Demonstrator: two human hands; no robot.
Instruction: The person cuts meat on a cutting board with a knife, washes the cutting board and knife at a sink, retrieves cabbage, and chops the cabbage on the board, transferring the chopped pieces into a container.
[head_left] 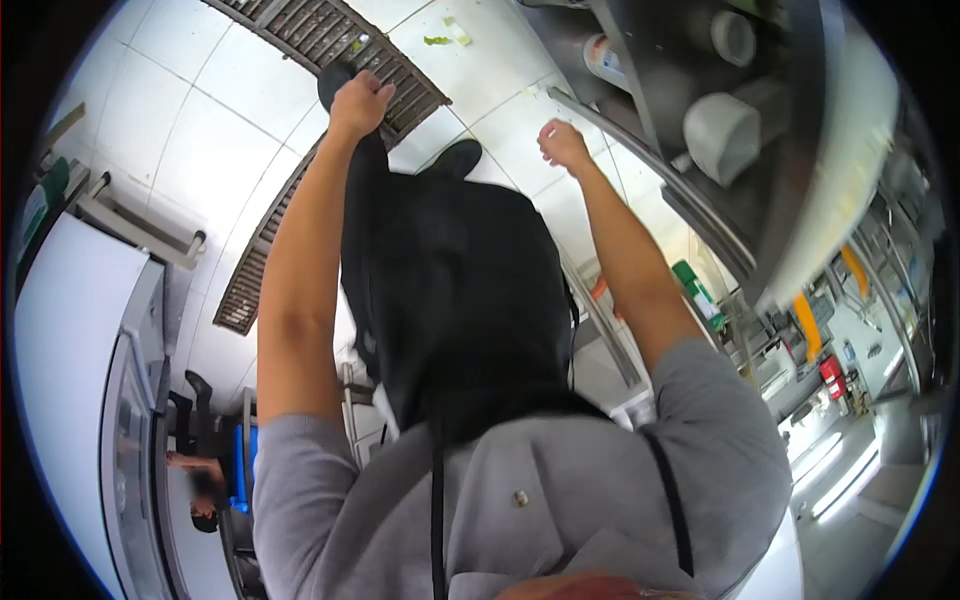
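My left hand (362, 103) is stretched out over the floor drain grate, above a dark shoe. Its fingers are curled in, and nothing shows in them. My right hand (563, 145) hangs over the white tiled floor (510, 115), beside the metal shelf unit. Its fingers are loosely folded, with no object visible in them. Between my arms a black apron (460, 280) covers my front and legs. Neither hand touches anything that I can see.
A slatted drain grate (340, 35) crosses the floor. Metal shelving (650, 100) with white containers stands close on the right. At the left is a white appliance (75, 350), with another person (203, 465) beyond it. Green scraps (437, 41) lie on the tiles.
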